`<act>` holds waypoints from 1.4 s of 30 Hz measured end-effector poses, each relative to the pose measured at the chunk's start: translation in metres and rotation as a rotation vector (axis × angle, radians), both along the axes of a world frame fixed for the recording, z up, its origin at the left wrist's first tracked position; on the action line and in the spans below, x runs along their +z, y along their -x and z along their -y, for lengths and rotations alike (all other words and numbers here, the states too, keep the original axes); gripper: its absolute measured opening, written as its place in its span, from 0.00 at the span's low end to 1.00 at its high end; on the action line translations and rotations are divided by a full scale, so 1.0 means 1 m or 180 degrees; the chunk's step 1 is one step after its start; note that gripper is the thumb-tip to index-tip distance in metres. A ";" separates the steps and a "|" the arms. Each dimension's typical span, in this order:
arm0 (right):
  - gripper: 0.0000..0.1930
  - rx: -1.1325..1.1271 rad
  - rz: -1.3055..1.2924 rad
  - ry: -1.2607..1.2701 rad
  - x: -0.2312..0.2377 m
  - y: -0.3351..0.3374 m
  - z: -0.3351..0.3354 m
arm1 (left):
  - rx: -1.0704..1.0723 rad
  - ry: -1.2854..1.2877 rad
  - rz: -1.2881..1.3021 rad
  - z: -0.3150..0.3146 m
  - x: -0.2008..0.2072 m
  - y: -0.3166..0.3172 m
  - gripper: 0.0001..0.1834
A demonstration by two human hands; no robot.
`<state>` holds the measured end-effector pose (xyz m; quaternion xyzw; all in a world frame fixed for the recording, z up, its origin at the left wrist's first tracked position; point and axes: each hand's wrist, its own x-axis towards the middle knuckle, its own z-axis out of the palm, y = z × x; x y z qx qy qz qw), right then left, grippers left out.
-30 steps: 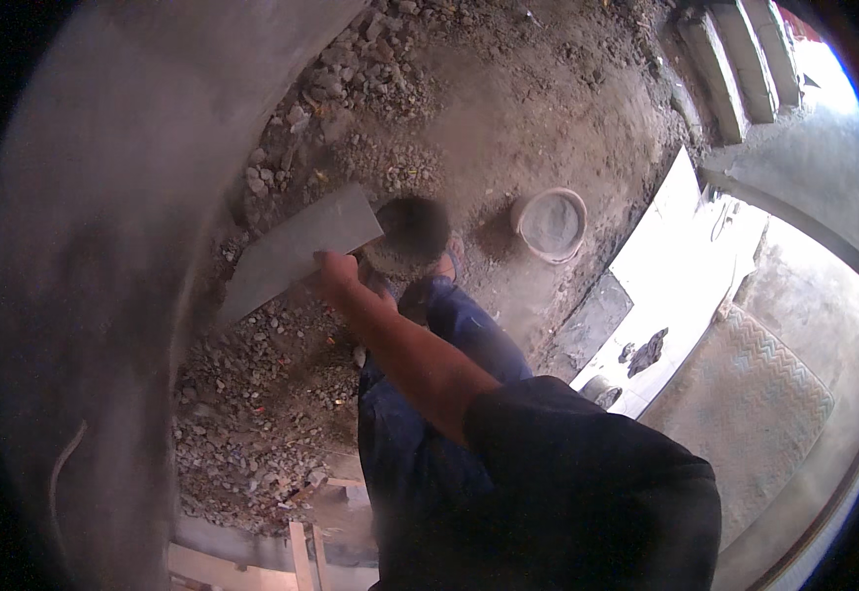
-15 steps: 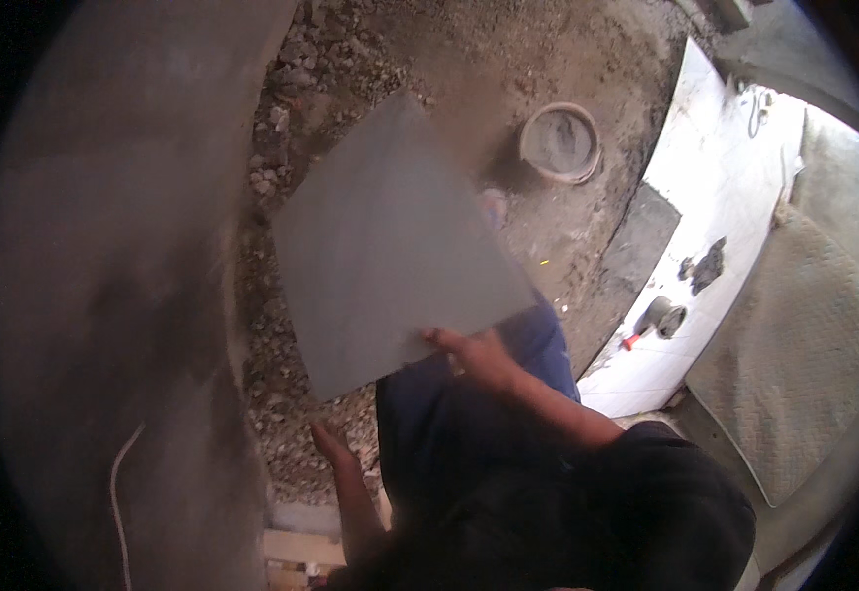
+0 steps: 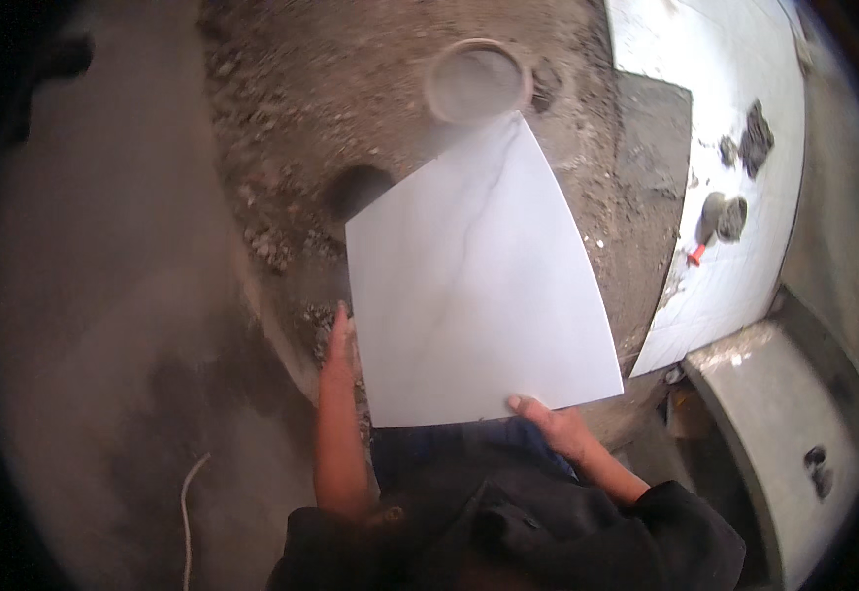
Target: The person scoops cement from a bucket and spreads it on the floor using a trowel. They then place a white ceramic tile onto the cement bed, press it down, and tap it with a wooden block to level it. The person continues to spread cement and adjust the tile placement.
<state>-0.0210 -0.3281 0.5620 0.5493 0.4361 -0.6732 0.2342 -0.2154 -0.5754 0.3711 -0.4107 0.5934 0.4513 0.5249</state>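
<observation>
Tile: one, square-cut, white with faint grey veins (image 3: 479,286), held above the ground in front of the dark trousers (image 3: 459,441); half a second ago I saw a plain grey face on it, and now the veined one is towards me.
Right hand: one (image 3: 560,428), closed on the tile's near edge, right of that edge's middle, thumb on top; it had the tile in the earlier frame too.
Left hand: one (image 3: 339,340), open and flat, fingers stretched along the tile's left edge; earlier it was apart from the tile. Whether it presses there I cannot tell.
Bucket: one, round, with grey stuff inside (image 3: 432,89), on the ground beyond the tile's far corner, which overlaps its rim from where I watch.
Dark round thing: one (image 3: 354,189), partly hidden behind the tile's far left edge.
White floor: one strip (image 3: 715,305), its left edge meeting the bare ground (image 3: 577,59).
Lumps: two, dark grey, a large (image 3: 757,138) and a small (image 3: 728,150), farther from the strip's near end than the pot.
Pot: one, grey (image 3: 722,217), near the strip's left edge.
Red handle: one (image 3: 695,255), just beside the pot.
Cord: one, pale (image 3: 186,512), left of me.
</observation>
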 end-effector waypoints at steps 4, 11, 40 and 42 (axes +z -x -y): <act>0.22 -0.0210 -0.0117 -0.0583 0.018 -0.063 -0.044 | -0.0253 -0.0012 0.0352 -0.094 -0.038 -0.055 0.44; 0.15 -0.0156 -0.0583 -0.1524 0.069 -0.159 -0.160 | -0.2864 -0.0637 -0.2750 -0.342 -0.086 -0.102 0.38; 0.21 -0.4158 0.2128 -0.2818 -0.371 -0.352 -0.444 | -0.5529 -0.0271 -0.2593 -0.829 -0.190 -0.186 0.39; 0.20 -0.4085 0.2070 -0.2757 -0.426 -0.359 -0.474 | -0.5426 -0.0414 -0.2621 -0.855 -0.234 -0.193 0.38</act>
